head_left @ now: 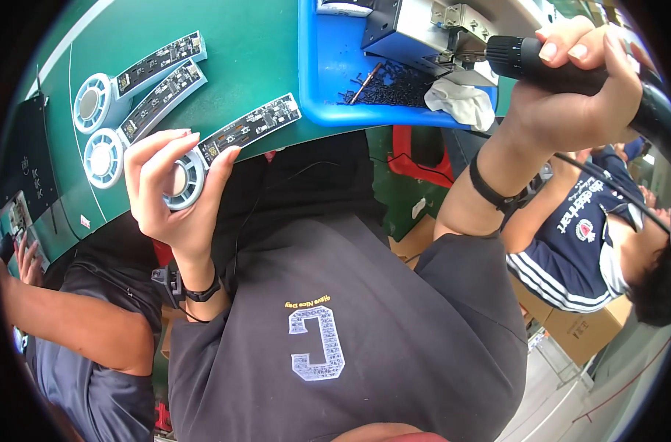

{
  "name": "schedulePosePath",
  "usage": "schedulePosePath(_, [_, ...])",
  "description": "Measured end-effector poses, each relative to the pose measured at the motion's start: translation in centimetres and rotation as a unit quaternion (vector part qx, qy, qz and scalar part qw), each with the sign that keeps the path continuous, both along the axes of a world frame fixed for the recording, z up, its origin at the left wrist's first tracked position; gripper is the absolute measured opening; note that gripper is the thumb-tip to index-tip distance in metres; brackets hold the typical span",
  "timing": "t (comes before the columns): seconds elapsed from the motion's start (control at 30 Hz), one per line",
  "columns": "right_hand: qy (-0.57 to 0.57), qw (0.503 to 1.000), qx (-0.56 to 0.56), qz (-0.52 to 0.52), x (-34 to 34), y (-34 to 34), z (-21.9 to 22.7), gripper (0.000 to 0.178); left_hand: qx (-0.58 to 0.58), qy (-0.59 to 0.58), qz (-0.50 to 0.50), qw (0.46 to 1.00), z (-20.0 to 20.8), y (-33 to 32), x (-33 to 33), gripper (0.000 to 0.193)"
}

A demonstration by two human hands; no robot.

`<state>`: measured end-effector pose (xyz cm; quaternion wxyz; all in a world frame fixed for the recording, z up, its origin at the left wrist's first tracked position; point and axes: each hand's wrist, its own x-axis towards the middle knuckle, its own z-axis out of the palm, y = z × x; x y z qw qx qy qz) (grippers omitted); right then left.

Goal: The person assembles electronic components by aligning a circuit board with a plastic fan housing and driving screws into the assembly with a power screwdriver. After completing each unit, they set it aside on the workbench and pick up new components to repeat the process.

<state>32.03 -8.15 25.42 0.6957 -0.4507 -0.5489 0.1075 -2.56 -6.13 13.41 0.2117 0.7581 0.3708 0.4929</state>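
Observation:
My left hand is closed around the round speaker end of a pale blue device. Its curved arm carries an exposed black circuit board and points away to the right, over the table's near edge. My right hand grips a black electric screwdriver held level, with its tip to the left at the metal screw feeder. Whether a screw sits on the tip is too small to tell. Two similar devices, one farther back and one nearer, lie on the green table left of the held one.
A blue tray holds the feeder, a scatter of small dark screws and a crumpled white cloth. A black panel stands at the far left. Other people sit close on both sides; a red stool is below the table.

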Motion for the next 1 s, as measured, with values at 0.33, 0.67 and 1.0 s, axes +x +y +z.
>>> schedulePosePath(0.33, [-0.077,0.997,0.026,0.001,-3.8,-2.4,0.8,0.01,0.035,-0.049,-0.029,0.998,-1.1,1.5,-0.1,0.048])
schedulePosePath(0.67, [0.02,0.993,0.054,0.103,-7.2,-3.2,1.0,0.018,0.044,-0.05,-0.052,0.996,-1.3,2.1,-0.9,0.054])
schedulePosePath(1.0, [0.05,0.969,0.046,0.24,-15.7,-0.5,-3.4,0.016,0.028,-0.049,-0.084,0.995,-1.4,2.6,-1.7,0.067])
